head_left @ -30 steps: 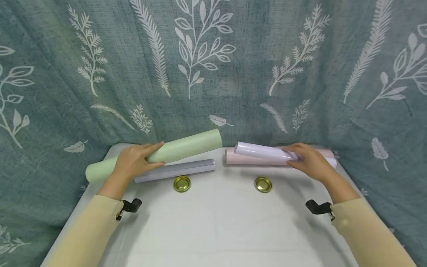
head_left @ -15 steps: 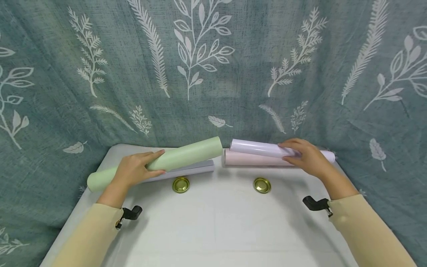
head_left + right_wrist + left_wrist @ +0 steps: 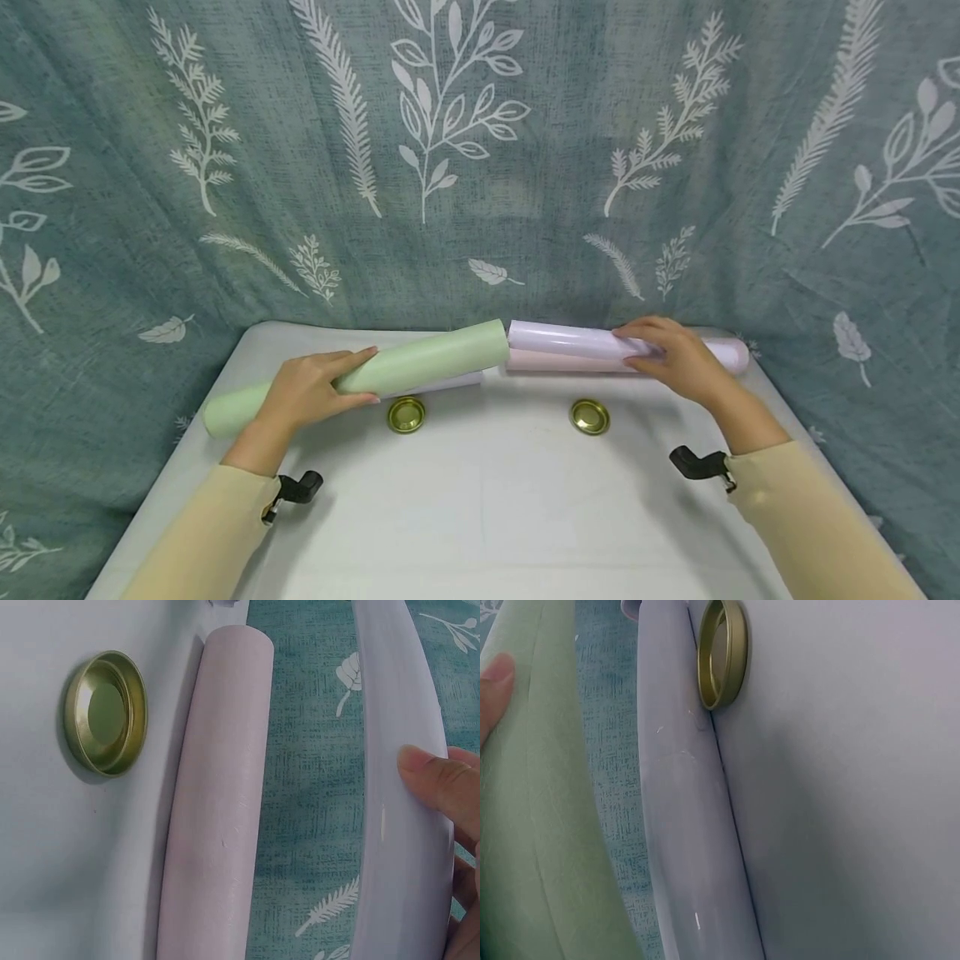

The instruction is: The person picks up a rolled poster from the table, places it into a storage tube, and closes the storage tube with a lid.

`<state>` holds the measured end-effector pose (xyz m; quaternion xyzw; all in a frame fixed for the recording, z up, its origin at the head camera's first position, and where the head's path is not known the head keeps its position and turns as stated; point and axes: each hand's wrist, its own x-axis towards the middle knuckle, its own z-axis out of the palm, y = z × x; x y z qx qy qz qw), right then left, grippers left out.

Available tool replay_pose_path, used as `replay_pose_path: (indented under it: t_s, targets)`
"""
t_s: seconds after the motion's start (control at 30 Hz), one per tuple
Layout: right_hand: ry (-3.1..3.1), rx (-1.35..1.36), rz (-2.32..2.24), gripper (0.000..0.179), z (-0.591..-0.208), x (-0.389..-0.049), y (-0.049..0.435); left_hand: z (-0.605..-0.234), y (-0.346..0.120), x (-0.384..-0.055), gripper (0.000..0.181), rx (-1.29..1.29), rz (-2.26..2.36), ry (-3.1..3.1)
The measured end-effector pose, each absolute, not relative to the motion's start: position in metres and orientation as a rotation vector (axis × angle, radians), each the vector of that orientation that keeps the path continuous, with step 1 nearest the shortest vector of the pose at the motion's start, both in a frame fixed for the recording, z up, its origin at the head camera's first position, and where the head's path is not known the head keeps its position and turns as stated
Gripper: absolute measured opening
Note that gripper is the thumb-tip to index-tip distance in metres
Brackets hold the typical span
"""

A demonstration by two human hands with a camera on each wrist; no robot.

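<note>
My left hand (image 3: 311,387) grips a pale green paper roll (image 3: 427,362) by its middle, thumb along the near side. The roll slants up to the right. Below it a lavender-grey roll (image 3: 682,795) lies on the table, mostly hidden by the green one in the head view. With fingers and thumb, my right hand (image 3: 675,358) holds a glossy lavender roll (image 3: 570,339) over a pink roll (image 3: 217,795) that rests on the table. In the head view the inner ends of the green and held lavender rolls meet near the middle.
On the white table (image 3: 480,500), one shallow gold dish (image 3: 407,414) sits right at the lying lavender-grey roll. A second gold dish (image 3: 590,416) is in front of the pink roll. Behind the table's far edge hangs a teal leaf-patterned curtain (image 3: 547,167).
The green roll has come down and slightly right, covering more of the lavender-grey roll. My right hand has moved left with its lavender roll, whose left end now reaches the green roll's end.
</note>
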<state>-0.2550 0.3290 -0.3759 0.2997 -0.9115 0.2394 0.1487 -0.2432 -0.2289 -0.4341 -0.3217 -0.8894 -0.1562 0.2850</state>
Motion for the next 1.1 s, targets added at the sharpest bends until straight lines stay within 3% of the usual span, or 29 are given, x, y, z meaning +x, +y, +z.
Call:
replay_pose_path:
  t_s: [0.3, 1.1]
  targets:
    - [-2.652, 0.896, 0.738, 0.044, -0.385, -0.255, 0.321, -0.439, -0.227, -0.237, 0.083, -0.871, -0.412, -2.386]
    - [-2.666, 1.056, 0.766, 0.043, -0.398, -0.262, 0.289, -0.443, -0.219, -0.230, 0.073, -0.836, -0.433, -2.624]
